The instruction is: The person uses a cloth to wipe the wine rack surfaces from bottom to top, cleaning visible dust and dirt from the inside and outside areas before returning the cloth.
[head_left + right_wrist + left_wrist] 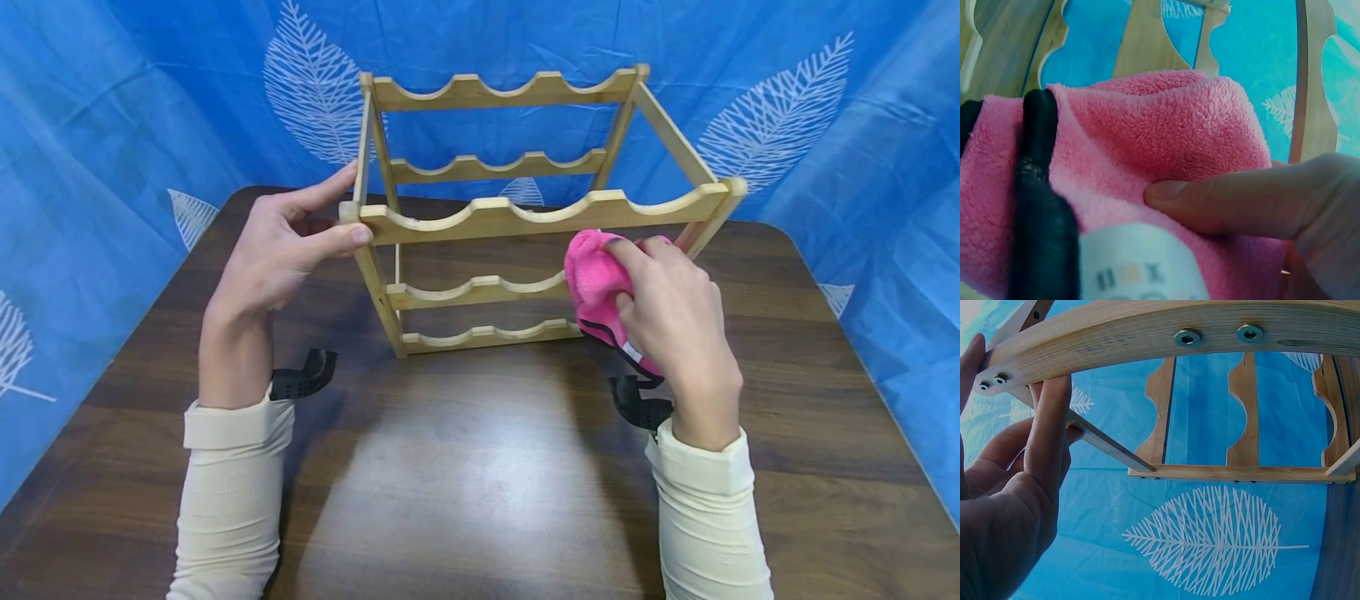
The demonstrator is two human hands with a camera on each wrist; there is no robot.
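Right wrist view, lower centre: white label (1138,259) on pink cloth (1179,131), apparently "BOX", blurred; second line cut off.

Head view: pink cloth (592,275) and right hand (678,308) hide right ends of two lower rails (487,291) on the wooden rack (480,221), sleeves (232,492) cut at bottom; left wrist crops rack top; right wrist crops label (1138,259), lettering blurry.

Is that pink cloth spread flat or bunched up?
Bunched up: the pink cloth is gripped in the right hand, its fabric visibly creased and folded.
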